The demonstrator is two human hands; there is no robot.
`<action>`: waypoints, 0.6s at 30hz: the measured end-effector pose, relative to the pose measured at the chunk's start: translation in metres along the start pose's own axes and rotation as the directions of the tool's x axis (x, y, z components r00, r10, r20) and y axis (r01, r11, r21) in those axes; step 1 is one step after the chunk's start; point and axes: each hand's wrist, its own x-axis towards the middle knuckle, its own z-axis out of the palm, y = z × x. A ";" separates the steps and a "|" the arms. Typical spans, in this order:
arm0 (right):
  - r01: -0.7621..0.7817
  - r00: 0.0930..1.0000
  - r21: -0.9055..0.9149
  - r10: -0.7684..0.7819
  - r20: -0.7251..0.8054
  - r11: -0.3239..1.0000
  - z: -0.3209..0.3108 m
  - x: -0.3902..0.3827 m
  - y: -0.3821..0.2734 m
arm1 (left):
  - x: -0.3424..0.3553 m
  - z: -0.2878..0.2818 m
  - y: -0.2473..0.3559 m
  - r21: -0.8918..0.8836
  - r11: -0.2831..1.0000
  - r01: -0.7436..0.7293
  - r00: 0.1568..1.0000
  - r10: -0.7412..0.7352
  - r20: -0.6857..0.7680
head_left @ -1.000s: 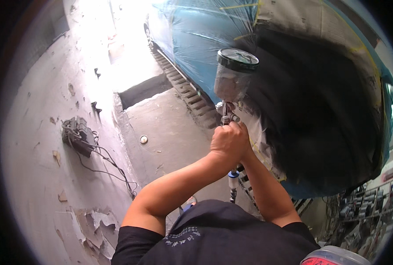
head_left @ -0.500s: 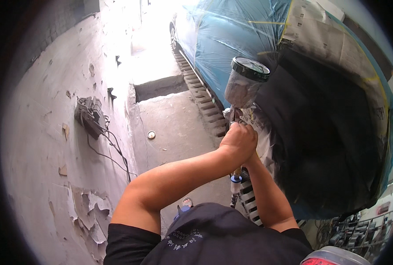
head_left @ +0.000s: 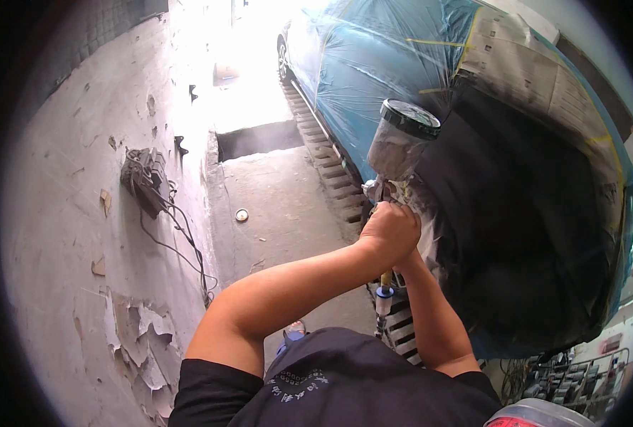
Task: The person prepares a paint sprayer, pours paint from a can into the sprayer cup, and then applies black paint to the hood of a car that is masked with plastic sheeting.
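A spray gun [head_left: 377, 191] is held out in front of me, its paint cup [head_left: 399, 148] on top, translucent, streaked with paint and closed by a dark lid. My left hand [head_left: 389, 229] is closed round the gun's handle. Behind it, my right hand [head_left: 407, 260] is mostly hidden; it comes up to the same handle and looks closed there too. Below the hands hangs a fitting with a blue ring [head_left: 384, 293] and an air hose. The gun is beside a vehicle's dark, rounded end [head_left: 523, 213], bordered by masking paper [head_left: 512, 46] and blue plastic film [head_left: 380, 67].
On the left stands a peeling wall [head_left: 67, 228] with a socket box [head_left: 145, 174] and dangling cables. A recess [head_left: 256, 142] opens in the concrete floor [head_left: 273, 185]. Slotted grating [head_left: 323, 153] runs along the vehicle. A cluttered rack [head_left: 576, 381] stands at lower right.
The gun and both hands have shifted slightly right and down in the picture, still beside the vehicle. Both hands keep the same hold. Faint pale streaks now show across the view.
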 end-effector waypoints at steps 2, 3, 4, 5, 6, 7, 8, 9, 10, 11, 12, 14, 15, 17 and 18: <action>0.022 1.000 0.015 -0.021 -0.012 1.000 0.000 -0.002 0.002 | 0.000 0.005 0.002 -0.013 1.000 -0.011 1.000 0.011 0.002; 0.031 0.999 0.019 -0.030 -0.018 0.999 0.001 -0.003 0.004 | 0.001 0.005 0.003 -0.021 1.000 -0.016 1.000 0.016 0.003; 0.040 0.999 0.022 -0.040 -0.023 0.999 0.001 -0.004 0.006 | 0.001 0.005 0.004 -0.024 0.999 -0.020 1.000 0.020 -0.007; 0.049 0.998 0.030 -0.048 -0.028 0.998 0.001 -0.006 0.009 | 0.001 0.004 0.005 -0.028 0.999 -0.025 1.000 0.024 -0.017; 0.060 0.998 0.035 -0.059 -0.038 0.998 0.002 -0.005 0.010 | 0.001 0.003 0.004 -0.028 0.999 -0.029 0.999 0.028 -0.026; 0.066 0.997 0.043 -0.064 -0.045 0.997 0.003 -0.006 0.011 | 0.001 0.005 0.005 -0.023 0.999 -0.028 0.999 0.027 -0.035; 0.076 0.996 0.051 -0.074 -0.051 0.996 0.004 -0.007 0.012 | 0.001 0.007 0.006 -0.019 0.999 -0.026 0.999 0.026 -0.044; 0.084 0.995 0.052 -0.081 -0.057 0.995 0.003 -0.007 0.015 | 0.002 0.006 0.008 -0.018 0.999 -0.029 0.998 0.028 -0.057; 0.092 0.994 0.050 -0.088 -0.065 0.995 0.004 -0.007 0.017 | 0.003 0.005 0.009 -0.016 0.999 -0.041 0.998 0.040 -0.048; 0.098 0.993 0.051 -0.094 -0.075 0.994 0.004 -0.007 0.020 | 0.004 0.002 0.011 -0.014 0.999 -0.053 0.998 0.052 -0.041; 0.106 0.991 0.059 -0.100 -0.092 0.993 0.006 -0.005 0.020 | 0.004 0.000 0.008 0.000 0.998 -0.063 0.998 0.063 -0.030; 0.080 0.993 0.043 -0.076 -0.089 0.996 0.003 -0.007 0.019 | 0.003 0.005 0.010 -0.034 0.996 -0.081 0.990 0.076 -0.116; 0.062 0.995 0.022 -0.060 -0.085 0.998 0.000 -0.004 0.012 | 0.001 0.006 0.008 -0.039 0.995 -0.089 0.984 0.082 -0.158; -0.069 0.998 -0.071 0.067 -0.022 0.995 -0.013 -0.001 -0.007 | -0.002 0.005 0.012 -0.028 0.996 -0.090 0.983 0.085 -0.165; -0.150 0.989 -0.093 0.149 -0.021 0.984 -0.016 -0.003 -0.013 | -0.003 0.002 0.013 -0.020 0.995 -0.100 0.980 0.095 -0.173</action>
